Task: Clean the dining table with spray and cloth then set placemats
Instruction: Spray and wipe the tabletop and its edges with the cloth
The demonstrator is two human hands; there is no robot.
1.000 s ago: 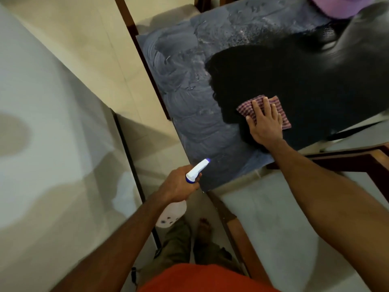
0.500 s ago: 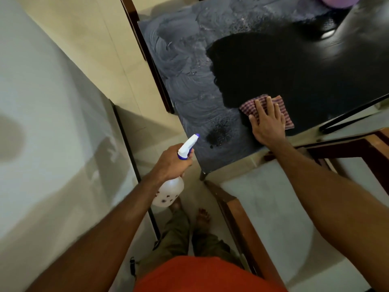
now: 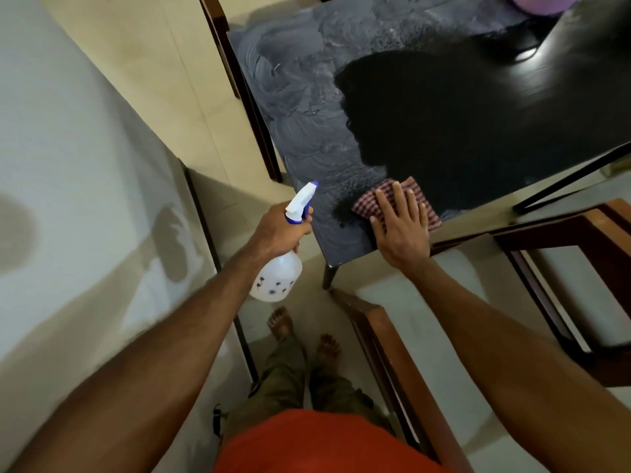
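Pale floor tiles surround the dark, glossy counter (image 3: 478, 107), whose near corner carries grey swirls of smeared cleaner and a patch of fresh droplets. We press our right hand (image 3: 401, 230) flat, fingers straight and slightly spread, on the checked cloth (image 3: 367, 203), which lies folded close to the counter's near edge, just right of the wet patch. Our left hand (image 3: 278, 230) curls round the neck of the spray bottle (image 3: 278, 278), held in the air just off the corner with its nozzle aimed at the top. We judge the wiping unfinished, and the placemats are not in view. The cloth sits so close to the edge that a stroke toward us could drag it, and liquid with it, off onto the tiles by our bare feet (image 3: 304, 331), leaving a slippery spot. Another squeeze from here could mist past the corner or wet our right hand. The film may dry into streaks if left. The cloth looks thin, woven and soft; the top is hard, smooth and reflective, so every smear shows. The bottle is a rounded, translucent white plastic bulb with small printed flowers and a white-and-blue trigger head. Wooden chair frames (image 3: 403, 370) crowd the counter's near side.
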